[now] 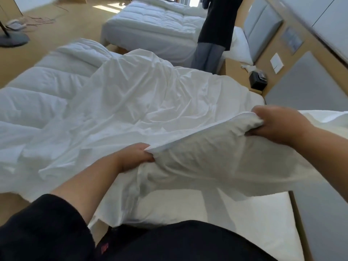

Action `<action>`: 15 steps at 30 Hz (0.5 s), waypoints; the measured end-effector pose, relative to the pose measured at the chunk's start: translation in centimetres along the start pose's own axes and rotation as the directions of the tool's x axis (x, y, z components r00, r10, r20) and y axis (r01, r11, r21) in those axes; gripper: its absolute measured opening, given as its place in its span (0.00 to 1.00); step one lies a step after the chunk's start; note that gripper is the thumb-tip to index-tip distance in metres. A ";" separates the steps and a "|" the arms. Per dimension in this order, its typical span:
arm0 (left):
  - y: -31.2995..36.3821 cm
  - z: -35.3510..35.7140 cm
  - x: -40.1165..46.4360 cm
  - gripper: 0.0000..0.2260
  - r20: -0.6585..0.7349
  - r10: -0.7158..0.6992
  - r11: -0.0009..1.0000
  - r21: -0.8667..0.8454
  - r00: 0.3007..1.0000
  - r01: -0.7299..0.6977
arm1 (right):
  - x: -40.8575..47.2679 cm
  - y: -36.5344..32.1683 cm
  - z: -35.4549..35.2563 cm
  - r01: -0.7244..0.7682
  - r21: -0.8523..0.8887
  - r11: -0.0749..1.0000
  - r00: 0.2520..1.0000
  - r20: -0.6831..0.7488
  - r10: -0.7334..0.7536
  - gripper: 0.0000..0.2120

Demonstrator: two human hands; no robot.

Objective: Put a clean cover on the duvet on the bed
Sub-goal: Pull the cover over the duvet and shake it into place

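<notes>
A wrinkled white cover [143, 110] is spread over most of the bed [244, 223] in front of me. The quilted white duvet [43, 85] shows uncovered at the left and far end. My left hand [133, 157] grips the near edge of the cover and the padding inside it. My right hand [278, 125] grips the same edge further right, near the head of the bed. Between my hands the edge is lifted and bunched into a thick fold above the mattress.
A second bed [154, 21] with a white duvet stands beyond. A person in dark clothes [216, 29] stands between the beds. A black box [258, 81] sits on the bedside table at the right. A lamp base [13, 41] and cables lie on the floor at the far left.
</notes>
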State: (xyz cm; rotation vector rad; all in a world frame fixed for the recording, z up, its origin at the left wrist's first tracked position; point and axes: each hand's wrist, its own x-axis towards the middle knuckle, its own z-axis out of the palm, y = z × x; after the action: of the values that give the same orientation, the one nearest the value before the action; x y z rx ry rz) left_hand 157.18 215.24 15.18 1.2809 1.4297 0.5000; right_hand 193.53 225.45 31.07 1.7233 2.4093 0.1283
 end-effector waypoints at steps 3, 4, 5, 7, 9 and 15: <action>1.7 -2.7 0.6 0.14 0.171 -0.077 0.996 -0.024 0.982 0.082 | 1.6 -3.9 2.2 -0.012 -0.016 1.000 0.993 -0.116 0.010 0.28; 2.0 -3.4 1.3 0.12 0.161 -0.086 0.995 -0.035 0.983 0.093 | 1.8 -6.5 3.1 0.042 0.027 0.999 0.994 -0.100 -0.039 0.34; 2.3 -3.7 1.9 0.09 0.148 -0.090 0.995 -0.018 0.985 0.094 | 1.6 -9.4 3.7 0.136 0.070 0.988 0.989 -0.064 -0.132 0.37; 2.5 -4.4 3.4 0.06 0.175 -0.082 0.997 0.013 0.981 0.081 | 1.6 -15.7 5.0 0.335 0.132 0.933 0.941 0.007 -0.339 0.40; 2.6 -5.5 4.5 0.10 0.282 -0.047 0.999 0.036 0.958 0.038 | 2.7 -20.7 6.3 0.418 0.122 0.900 0.900 0.079 -0.429 0.39; 0.7 -8.6 7.2 0.16 0.258 0.127 0.968 0.180 0.958 -0.177 | 8.9 -22.8 5.3 0.293 0.085 0.952 0.939 0.163 -0.303 0.19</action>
State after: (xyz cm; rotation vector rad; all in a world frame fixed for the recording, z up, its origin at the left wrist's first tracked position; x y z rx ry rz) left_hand 151.11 224.75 15.32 1.5673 1.2022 0.2905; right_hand 170.57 226.28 21.11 1.3055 2.5262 -0.1310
